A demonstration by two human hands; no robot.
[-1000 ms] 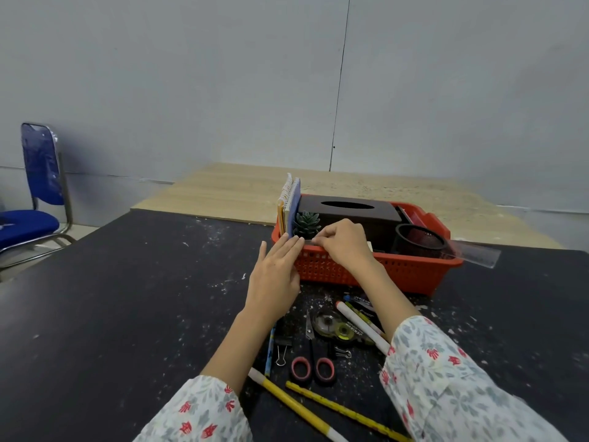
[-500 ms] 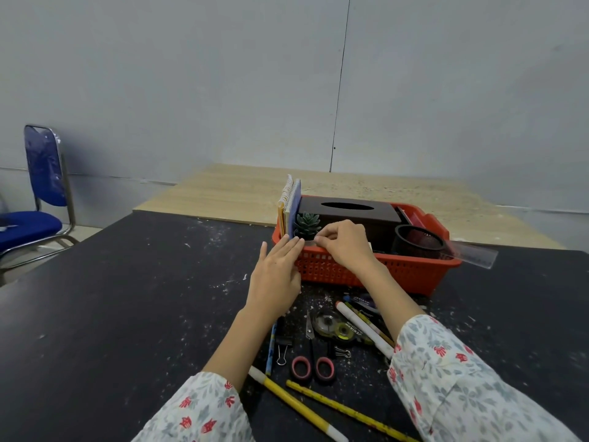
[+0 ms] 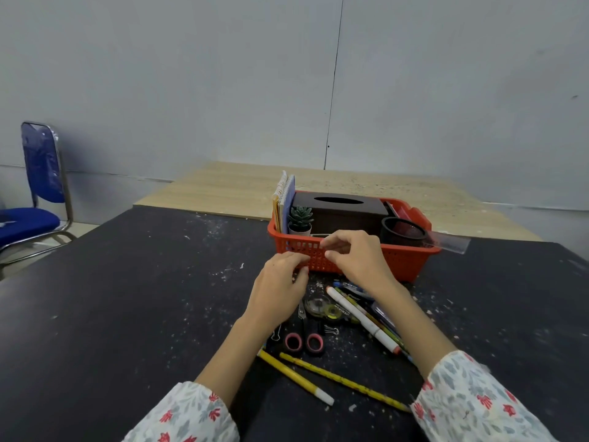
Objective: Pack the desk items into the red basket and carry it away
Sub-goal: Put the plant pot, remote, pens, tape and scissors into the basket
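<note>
The red basket (image 3: 401, 261) stands on the black desk (image 3: 127, 298). It holds upright notebooks (image 3: 284, 199), a small succulent (image 3: 300, 218), a black tissue box (image 3: 341, 208), a black cup (image 3: 403, 232) and a clear ruler (image 3: 452, 242) that sticks out to the right. My right hand (image 3: 353, 258) hovers in front of the basket's front wall, fingers loosely curled, with nothing visible in them. My left hand (image 3: 277, 288) is just left of it and lower, fingers bent down near the basket's foot. Below the hands lie scissors (image 3: 306, 341), a tape dispenser (image 3: 328, 309), a white marker (image 3: 363, 320), a blue pen (image 3: 352, 286) and two yellow pencils (image 3: 293, 374).
Binder clips (image 3: 331, 330) lie among the pens. A pale wooden table (image 3: 223, 193) abuts the desk's far edge, against a grey wall. A blue chair (image 3: 35, 186) stands at the far left. White specks dot the desk.
My right hand has pulled back from beside the succulent to in front of the basket wall. My left hand's straight fingers have left the rim, dropped and curled.
</note>
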